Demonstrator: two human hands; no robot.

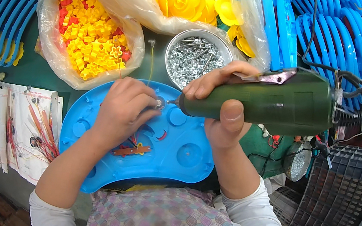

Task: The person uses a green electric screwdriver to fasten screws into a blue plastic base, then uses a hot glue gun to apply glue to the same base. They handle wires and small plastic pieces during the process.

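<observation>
Right hand [228, 104] grips a green power driver [265, 101], fingers over the top, thumb underneath; the body lies almost level, presumably to bring its bit in from the 3 o'clock side. Left hand [126, 106] has fingers bent together beside a small round part [160, 103] at the bit; cannot tell whether it pinches that part or merely steadies it. Both hands work over the 12 o'clock side of a blue plastic panel [161, 158], which carries a brown strip [128, 150] near its middle. A metal bowl [167, 57] of screws sits at 1 o'clock, likely for short reaches; a clear bag [133, 56] of small stars crowds the panel's edge at 11. Loose wires [42, 130] lie at 9. Between bag and bowl, a narrow tabletop strip is crossed by a yellow wire [152, 62]. The apron [167, 217] closes off 6 o'clock.
</observation>
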